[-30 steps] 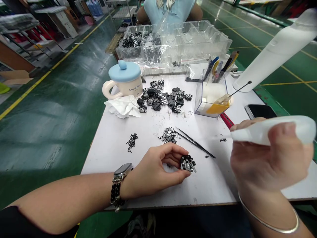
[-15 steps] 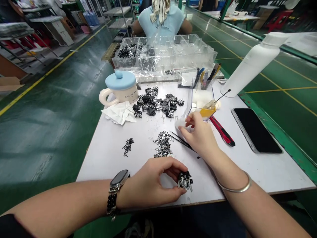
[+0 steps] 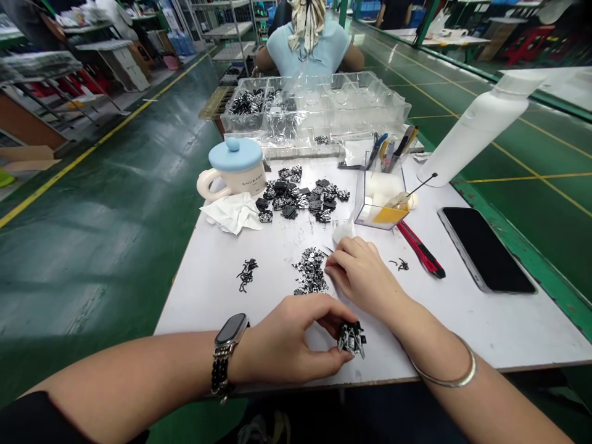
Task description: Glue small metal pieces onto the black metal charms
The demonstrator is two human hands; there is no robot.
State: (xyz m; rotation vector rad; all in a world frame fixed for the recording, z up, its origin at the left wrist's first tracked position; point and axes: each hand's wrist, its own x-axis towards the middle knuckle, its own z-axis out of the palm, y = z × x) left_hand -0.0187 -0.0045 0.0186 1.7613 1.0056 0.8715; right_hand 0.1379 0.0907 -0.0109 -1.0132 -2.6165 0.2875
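Near the table's front edge my left hand (image 3: 296, 339) pinches a small black-and-metal assembly (image 3: 352, 339) between thumb and fingers. My right hand (image 3: 365, 277) is curled at the right side of a pile of small metal parts (image 3: 311, 271). Its fingers are drawn together, and what they hold, if anything, is hidden. The dark tweezers' tip (image 3: 328, 250) pokes out beyond these fingers; the hand covers the rest. Behind the hand lies a small translucent white piece (image 3: 343, 231). Black curled bits (image 3: 248, 274) lie left of the pile.
Black-and-metal assemblies (image 3: 296, 196) are heaped behind the pile. Around them stand a lidded mug (image 3: 235, 166), a crumpled tissue (image 3: 232, 213), a clear pen box (image 3: 382, 216) and a white bottle (image 3: 476, 132). A red cutter (image 3: 422, 250) and a phone (image 3: 486, 250) lie right. A person sits beyond clear bins (image 3: 314, 114).
My right hand has come back from the translucent white piece towards me, over the tweezers. The left hand still holds the assembly. The whole view has shifted slightly.
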